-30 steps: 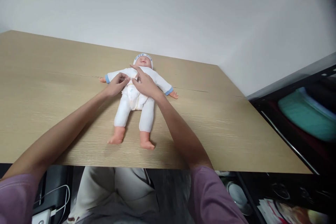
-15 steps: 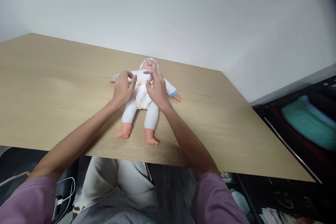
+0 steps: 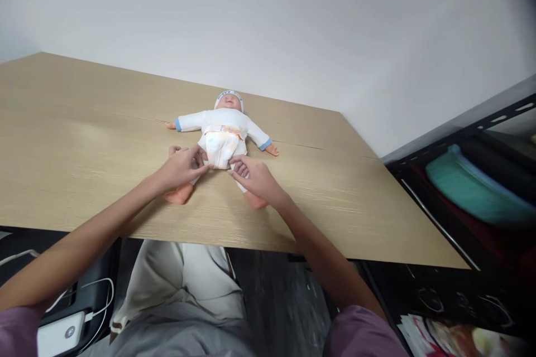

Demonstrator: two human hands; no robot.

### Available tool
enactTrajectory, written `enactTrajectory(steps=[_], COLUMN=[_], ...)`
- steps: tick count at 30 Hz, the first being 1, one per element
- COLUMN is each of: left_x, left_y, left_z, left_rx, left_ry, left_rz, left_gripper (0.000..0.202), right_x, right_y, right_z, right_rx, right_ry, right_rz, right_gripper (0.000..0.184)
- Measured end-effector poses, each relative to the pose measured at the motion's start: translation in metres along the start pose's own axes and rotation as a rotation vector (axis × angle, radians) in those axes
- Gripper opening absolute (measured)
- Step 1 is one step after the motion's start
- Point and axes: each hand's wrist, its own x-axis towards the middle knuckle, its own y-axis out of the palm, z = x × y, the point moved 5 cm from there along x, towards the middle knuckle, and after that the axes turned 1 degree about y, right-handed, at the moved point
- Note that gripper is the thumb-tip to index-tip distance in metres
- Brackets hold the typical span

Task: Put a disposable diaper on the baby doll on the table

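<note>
A baby doll (image 3: 221, 128) in a white suit and cap lies on its back on the wooden table (image 3: 84, 139), arms spread. Its suit is pulled up and a diaper (image 3: 220, 148) shows at the waist. My left hand (image 3: 180, 168) lies over the doll's left-side thigh, fingers curled at the trouser leg. My right hand (image 3: 255, 177) covers the other thigh, fingers pinched at the white cloth near the crotch. Both bare feet stick out below my hands.
A black rack (image 3: 469, 178) with a teal bundle (image 3: 477, 184) stands at the right of the table. A white wall is behind. Below the table edge are my lap, a white device with cables (image 3: 62, 334) at left, and magazines (image 3: 452, 334) at right.
Both hands moved down from the doll's chest to its thighs. The suit is now raised and the diaper shows. The trouser legs look bunched lower under my hands.
</note>
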Motion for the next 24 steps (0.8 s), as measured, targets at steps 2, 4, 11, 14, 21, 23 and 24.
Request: enactTrajectory(steps=[2,4,11,14,21,23,24], left_x=[0.009,0.016,0.019,0.016,0.013,0.013,0.013], left_y=[0.002,0.006,0.015,0.014,0.011,0.011,0.011], left_z=[0.000,-0.001,0.003,0.003,-0.002,-0.003,-0.004], left_rx=[0.043,0.096,0.028,-0.025,-0.109,-0.105,-0.103], left_ry=[0.014,0.041,0.070,0.145,0.196,0.193,0.193], left_rz=[0.005,0.002,-0.015,-0.045,-0.076,-0.059,-0.048], left_gripper=[0.044,0.050,0.052,0.044,0.032,0.033,0.033], right_x=[0.007,0.011,0.004,-0.002,-0.007,-0.005,-0.004], right_y=[0.002,0.009,0.029,0.028,0.033,0.034,0.035], right_z=[-0.007,-0.004,0.009,0.009,0.011,0.011,0.010], right_rx=[-0.112,-0.242,-0.402,-0.372,-0.310,-0.295,-0.285], right_ry=[0.063,0.095,0.077,0.040,-0.003,0.007,0.024], right_rz=[-0.049,-0.096,-0.138,-0.176,-0.181,-0.167,-0.166], right_gripper=[0.019,0.018,0.013,0.015,0.026,0.028,0.029])
